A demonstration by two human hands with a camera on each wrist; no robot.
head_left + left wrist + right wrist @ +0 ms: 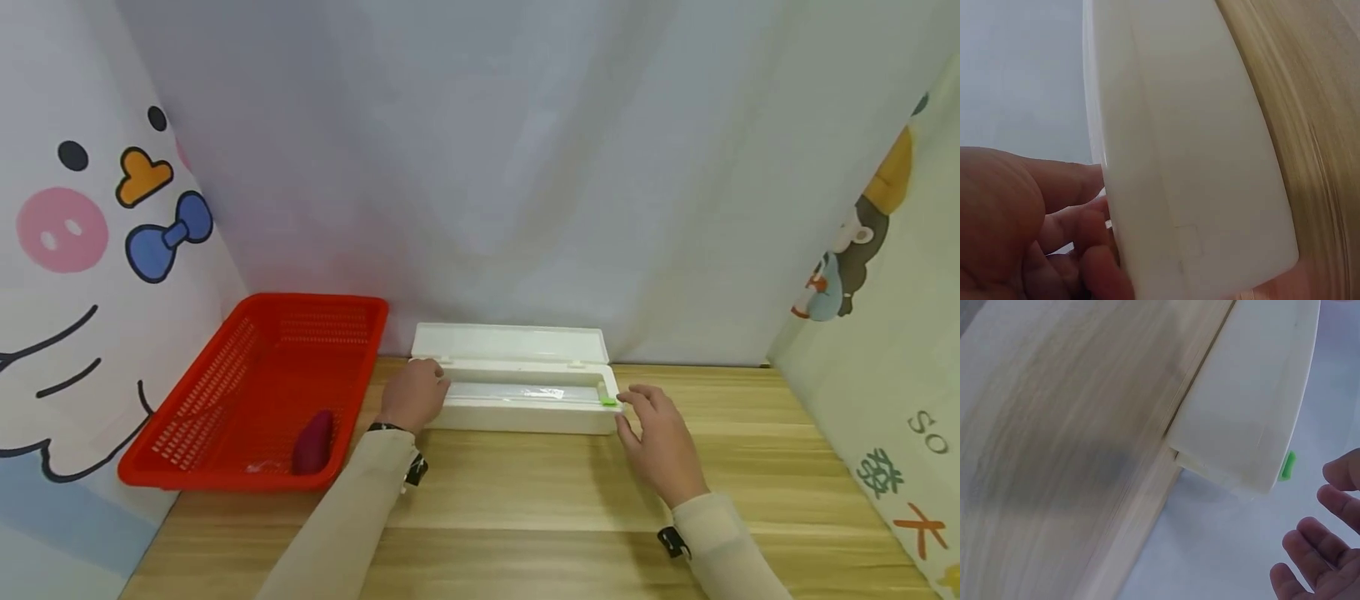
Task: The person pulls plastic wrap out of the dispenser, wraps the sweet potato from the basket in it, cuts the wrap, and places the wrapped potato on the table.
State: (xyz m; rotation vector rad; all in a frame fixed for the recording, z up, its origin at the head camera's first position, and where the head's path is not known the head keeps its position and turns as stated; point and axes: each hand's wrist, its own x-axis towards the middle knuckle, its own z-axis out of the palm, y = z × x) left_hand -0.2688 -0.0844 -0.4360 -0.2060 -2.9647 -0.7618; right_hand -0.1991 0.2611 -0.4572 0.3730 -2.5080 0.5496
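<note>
A long white cling film dispenser stands near the table's back, its lid raised. Clear film lies inside, and a green slide cutter sits at the right end of its front edge. My left hand grips the left end of the dispenser. In the left wrist view its thumb meets the rim, while the curled fingers are partly hidden behind the box. Close to the right end, my right hand is held with loosely bent fingers. The right wrist view shows it apart from the cutter, holding nothing.
At the left stands a red plastic basket with a purple-red, sweet-potato-like object in it. A pale curtain hangs right behind the wooden table. Printed cloth walls flank both sides.
</note>
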